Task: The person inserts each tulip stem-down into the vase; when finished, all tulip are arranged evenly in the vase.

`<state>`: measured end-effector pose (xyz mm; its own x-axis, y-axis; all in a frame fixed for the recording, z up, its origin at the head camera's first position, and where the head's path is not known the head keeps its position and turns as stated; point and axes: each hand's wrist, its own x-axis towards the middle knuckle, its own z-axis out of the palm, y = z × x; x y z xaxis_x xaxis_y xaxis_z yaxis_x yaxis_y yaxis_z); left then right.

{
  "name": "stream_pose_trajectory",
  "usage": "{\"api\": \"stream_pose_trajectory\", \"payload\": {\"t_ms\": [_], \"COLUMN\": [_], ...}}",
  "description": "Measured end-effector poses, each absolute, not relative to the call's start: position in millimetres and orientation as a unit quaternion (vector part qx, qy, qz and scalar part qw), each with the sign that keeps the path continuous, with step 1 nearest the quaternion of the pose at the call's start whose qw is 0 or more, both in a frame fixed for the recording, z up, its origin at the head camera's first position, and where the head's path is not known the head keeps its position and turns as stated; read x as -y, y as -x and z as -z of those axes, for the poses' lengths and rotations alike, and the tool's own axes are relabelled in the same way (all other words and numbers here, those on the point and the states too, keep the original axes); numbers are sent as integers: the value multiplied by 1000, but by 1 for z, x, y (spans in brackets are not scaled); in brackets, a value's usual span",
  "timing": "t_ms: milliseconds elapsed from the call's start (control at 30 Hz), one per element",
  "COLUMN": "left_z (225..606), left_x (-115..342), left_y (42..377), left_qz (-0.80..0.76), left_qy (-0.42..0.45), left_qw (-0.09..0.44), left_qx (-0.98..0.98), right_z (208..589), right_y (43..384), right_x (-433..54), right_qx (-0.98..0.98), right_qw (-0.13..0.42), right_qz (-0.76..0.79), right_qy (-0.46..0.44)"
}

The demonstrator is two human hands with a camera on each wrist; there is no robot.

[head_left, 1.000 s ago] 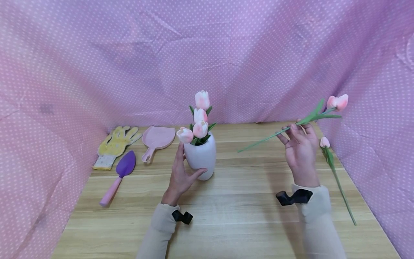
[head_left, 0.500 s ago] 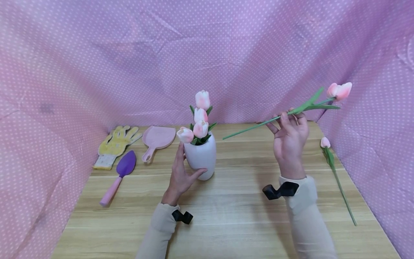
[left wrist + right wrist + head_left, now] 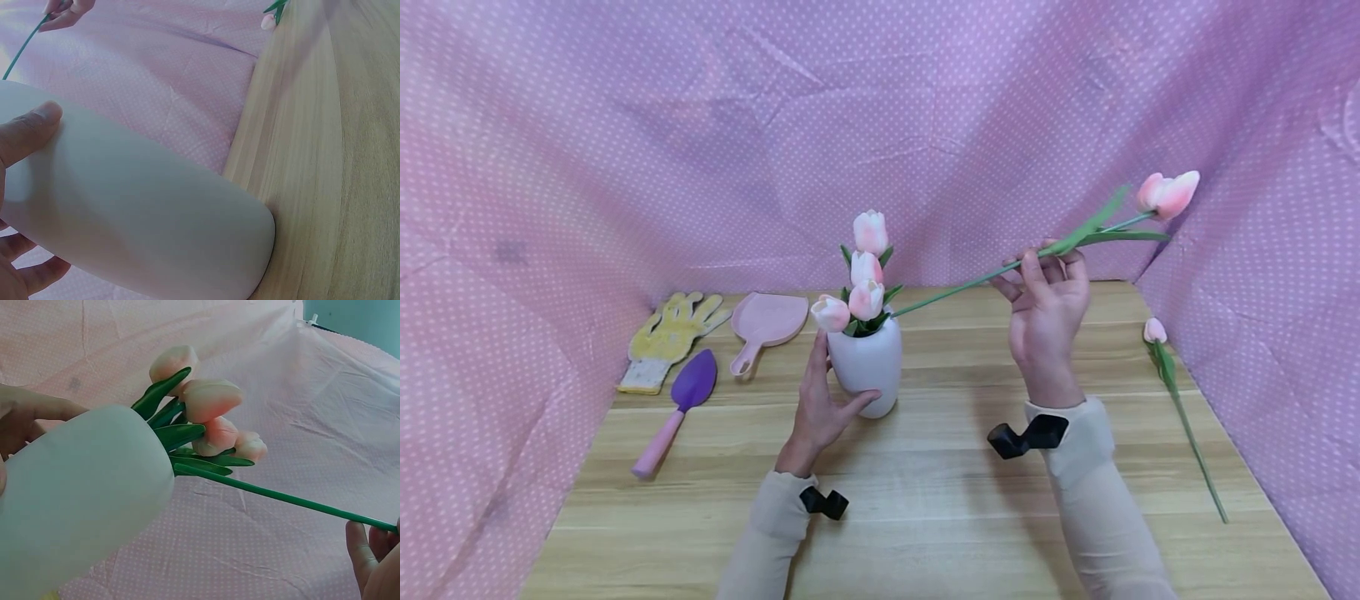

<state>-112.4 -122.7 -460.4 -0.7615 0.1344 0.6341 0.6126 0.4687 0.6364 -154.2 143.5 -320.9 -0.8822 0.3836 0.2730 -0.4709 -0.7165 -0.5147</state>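
Note:
A white vase stands upright on the wooden table, several pink-and-white tulips in its mouth. My left hand grips the vase from the left, thumb across its front and fingers round the far side; the left wrist view shows the thumb on the wall. With its fingertips my right hand pinches the green stem of a single tulip, held slanting with its bloom up to the right. In the right wrist view the lower end of the stem is right at the vase's rim, beside the leaves.
Another tulip lies along the table's right side. To the left are a yellow-and-white glove, a pink dustpan-shaped scoop and a purple trowel with a pink handle. Pink dotted cloth hangs behind the table.
My right hand has moved left and up with the tulip, bringing its stem end from open air to the vase's rim. The left hand and the vase have stayed in place.

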Motion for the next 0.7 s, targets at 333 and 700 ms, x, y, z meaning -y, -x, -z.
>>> {"api": "stream_pose_trajectory", "payload": {"t_ms": [333,700], "left_z": [459,460], "left_x": [122,122], "left_y": [112,113], "left_qz": [459,457], "left_qy": [233,231], "left_qw": [263,261], "left_qx": [816,818], "right_z": [313,312], "right_y": [152,150], "right_x": [-129,-115], "right_qx": [360,399], "right_qw": [255,255], "right_qz": [-890,-868], "right_qy": [-118,-151]}}
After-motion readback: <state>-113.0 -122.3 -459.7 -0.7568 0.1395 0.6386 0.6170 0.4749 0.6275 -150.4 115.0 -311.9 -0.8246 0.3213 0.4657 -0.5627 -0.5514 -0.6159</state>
